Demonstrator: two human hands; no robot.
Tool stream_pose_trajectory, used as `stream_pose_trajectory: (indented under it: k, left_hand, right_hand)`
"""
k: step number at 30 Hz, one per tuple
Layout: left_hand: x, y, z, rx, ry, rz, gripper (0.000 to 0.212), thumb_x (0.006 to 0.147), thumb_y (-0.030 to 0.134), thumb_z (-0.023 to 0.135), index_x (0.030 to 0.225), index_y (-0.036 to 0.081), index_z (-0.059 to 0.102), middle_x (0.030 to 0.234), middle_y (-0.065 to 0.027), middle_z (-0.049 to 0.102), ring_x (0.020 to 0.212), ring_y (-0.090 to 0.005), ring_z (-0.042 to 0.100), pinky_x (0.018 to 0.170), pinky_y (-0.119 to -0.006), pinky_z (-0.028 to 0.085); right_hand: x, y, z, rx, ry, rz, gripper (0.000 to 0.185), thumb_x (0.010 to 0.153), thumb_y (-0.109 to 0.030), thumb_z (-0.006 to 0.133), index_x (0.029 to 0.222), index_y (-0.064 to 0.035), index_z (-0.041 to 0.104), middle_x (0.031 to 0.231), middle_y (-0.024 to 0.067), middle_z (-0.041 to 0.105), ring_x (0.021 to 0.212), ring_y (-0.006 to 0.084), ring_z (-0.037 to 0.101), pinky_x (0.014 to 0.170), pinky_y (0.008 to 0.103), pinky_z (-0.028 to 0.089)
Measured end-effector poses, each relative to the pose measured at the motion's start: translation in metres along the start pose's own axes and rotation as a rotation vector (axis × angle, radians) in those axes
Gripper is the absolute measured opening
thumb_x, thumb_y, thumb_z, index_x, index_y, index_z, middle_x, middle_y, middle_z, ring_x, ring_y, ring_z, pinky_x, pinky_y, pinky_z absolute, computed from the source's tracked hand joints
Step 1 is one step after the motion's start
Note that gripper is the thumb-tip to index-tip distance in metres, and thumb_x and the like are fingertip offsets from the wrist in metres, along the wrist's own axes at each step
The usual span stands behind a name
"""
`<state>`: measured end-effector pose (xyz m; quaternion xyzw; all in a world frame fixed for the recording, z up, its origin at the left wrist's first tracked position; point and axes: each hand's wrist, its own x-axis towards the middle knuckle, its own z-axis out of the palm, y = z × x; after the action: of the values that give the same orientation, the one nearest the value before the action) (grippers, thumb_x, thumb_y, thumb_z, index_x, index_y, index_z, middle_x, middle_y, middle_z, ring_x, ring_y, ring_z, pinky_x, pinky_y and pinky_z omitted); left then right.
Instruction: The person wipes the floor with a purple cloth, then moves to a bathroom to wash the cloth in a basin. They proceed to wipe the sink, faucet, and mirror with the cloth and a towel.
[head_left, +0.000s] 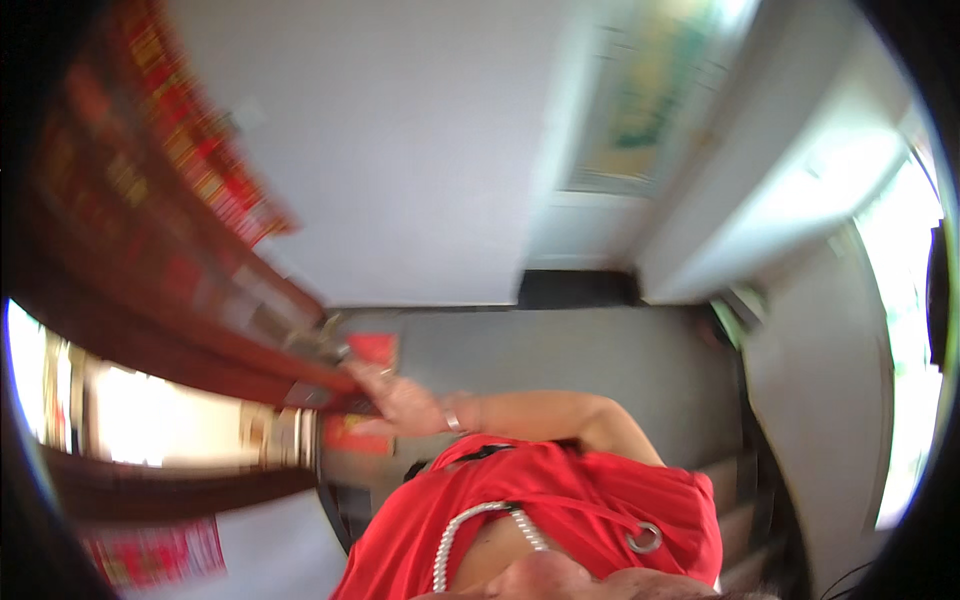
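Note:
From the right side of the body, my right arm reaches across to the left. At the edge of a red-brown door (225, 330), my right hand (397, 401) is closed around the door's edge, fingers on the upper side in the picture and thumb on the lower. A metal door handle (319, 343) sits just beyond the fingertips, blurred. A bracelet is on the wrist. My left hand is out of view.
A doorway with a bright room beyond (165, 420) opens at left, by a dark door frame (180, 491). Red paper decorations (217, 172) hang along the upper left. Ahead are a white wall (390, 150) and grey floor (555, 352). Steps (731, 510) descend or rise at lower right, beside a low wall (817, 375).

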<state>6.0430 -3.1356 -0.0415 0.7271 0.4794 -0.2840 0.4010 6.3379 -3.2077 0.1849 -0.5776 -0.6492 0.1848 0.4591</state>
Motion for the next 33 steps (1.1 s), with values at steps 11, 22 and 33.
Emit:
stream_pose_trajectory:
  k: [11,22,33]
  left_hand:
    - [-0.081,-0.102,0.105,-0.075,-0.02,-0.161,0.039,0.073,0.038,0.06,0.111,0.029,0.057,0.124,-0.0111,0.044,0.108,-0.0352,0.048,0.089,-0.039,0.041]
    - [-0.055,-0.126,0.009,-0.536,0.898,0.086,0.053,0.06,0.006,0.06,0.113,0.008,0.053,0.116,-0.0183,0.046,0.103,-0.0326,0.049,0.09,-0.035,0.04]
    - [-0.108,-0.258,-0.266,-0.626,1.569,-0.177,0.059,0.058,0.006,0.061,0.116,0.01,0.051,0.121,-0.0219,0.04,0.112,-0.0346,0.041,0.096,-0.035,0.035]
  right_hand:
    - [0.005,-0.032,0.084,0.096,-0.471,-0.198,0.069,0.076,-0.026,0.064,0.128,0.0016,0.027,0.128,0.0221,0.034,0.107,0.0361,0.047,0.088,0.0386,0.042]
    - [0.006,0.029,0.103,-0.02,-0.681,-0.07,0.05,0.075,-0.021,0.065,0.116,-0.0008,0.043,0.109,0.0197,0.05,0.086,0.0299,0.057,0.073,0.0371,0.047]
    - [-0.043,0.136,0.034,-0.285,-0.524,0.269,0.038,0.073,-0.021,0.067,0.102,-0.0004,0.054,0.093,0.0136,0.061,0.077,0.023,0.061,0.065,0.0305,0.049]
